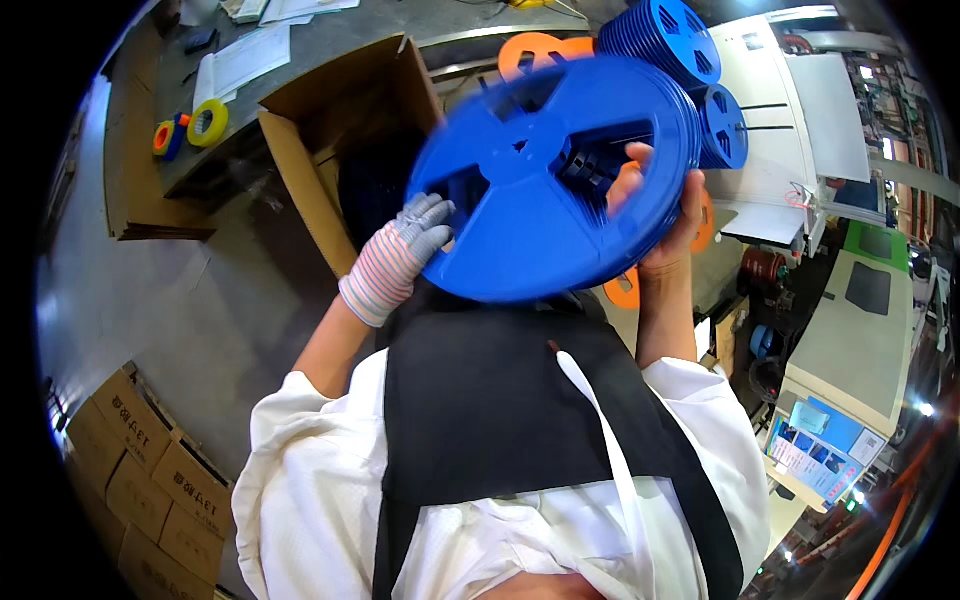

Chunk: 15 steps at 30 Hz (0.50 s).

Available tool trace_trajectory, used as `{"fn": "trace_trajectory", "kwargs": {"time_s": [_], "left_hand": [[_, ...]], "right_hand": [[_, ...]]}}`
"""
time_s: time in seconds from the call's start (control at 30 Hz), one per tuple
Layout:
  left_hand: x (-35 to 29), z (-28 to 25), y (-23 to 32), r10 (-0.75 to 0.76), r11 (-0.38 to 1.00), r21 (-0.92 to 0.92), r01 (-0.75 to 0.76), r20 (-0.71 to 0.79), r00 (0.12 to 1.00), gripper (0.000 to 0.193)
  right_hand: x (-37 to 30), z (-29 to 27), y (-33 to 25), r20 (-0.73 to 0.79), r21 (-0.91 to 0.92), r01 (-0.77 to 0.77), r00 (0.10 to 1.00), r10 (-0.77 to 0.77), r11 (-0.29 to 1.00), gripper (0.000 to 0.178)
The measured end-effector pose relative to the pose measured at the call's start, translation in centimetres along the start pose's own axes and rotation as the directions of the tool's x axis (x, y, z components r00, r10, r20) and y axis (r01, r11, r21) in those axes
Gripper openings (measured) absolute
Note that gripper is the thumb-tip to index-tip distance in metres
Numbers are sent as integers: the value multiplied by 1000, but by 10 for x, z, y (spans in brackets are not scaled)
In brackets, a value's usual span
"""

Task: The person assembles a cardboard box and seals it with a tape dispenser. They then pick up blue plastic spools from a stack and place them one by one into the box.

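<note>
Left hand (pixel 400 255): I'm gripping the blue reel (pixel 545 180)'s edge; fingertips are hiding behind it.
Right hand (pixel 665 215): I'm clutching the rim, thumb showing through a spoke gap.

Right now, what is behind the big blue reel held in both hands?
Behind the blue reel an open cardboard box shows at left, an orange reel and stacked blue reels above. The box's inside is mostly covered.

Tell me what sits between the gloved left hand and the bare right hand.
In the head view, the big blue reel spans the gap: left hand grips its lower-left rim, right hand its right rim.
</note>
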<state>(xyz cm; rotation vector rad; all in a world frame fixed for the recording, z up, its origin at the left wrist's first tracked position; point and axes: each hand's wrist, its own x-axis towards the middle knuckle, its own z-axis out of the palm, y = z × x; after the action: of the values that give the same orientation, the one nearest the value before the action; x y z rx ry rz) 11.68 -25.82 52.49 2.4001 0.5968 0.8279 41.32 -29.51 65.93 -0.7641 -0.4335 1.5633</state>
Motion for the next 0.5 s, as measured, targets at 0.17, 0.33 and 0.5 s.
{"fn": "trace_trajectory", "kwargs": {"time_s": [0.17, 0.33, 0.5], "left_hand": [[-23, -9, 22, -609, -181, -979, 90, 184, 771, 13], [-47, -20, 28, -682, -360, -930, -66, 214, 700, 21], [-50, -20, 30, -709, -368, -917, -151, 172, 685, 18]], "right_hand": [[13, -31, 17, -136, -119, -137, 983, 120, 983, 47], [-9, -50, 15, -310, -76, -164, 942, 133, 984, 37], [-18, -59, 18, -617, -143, -105, 787, -5, 984, 29]]}}
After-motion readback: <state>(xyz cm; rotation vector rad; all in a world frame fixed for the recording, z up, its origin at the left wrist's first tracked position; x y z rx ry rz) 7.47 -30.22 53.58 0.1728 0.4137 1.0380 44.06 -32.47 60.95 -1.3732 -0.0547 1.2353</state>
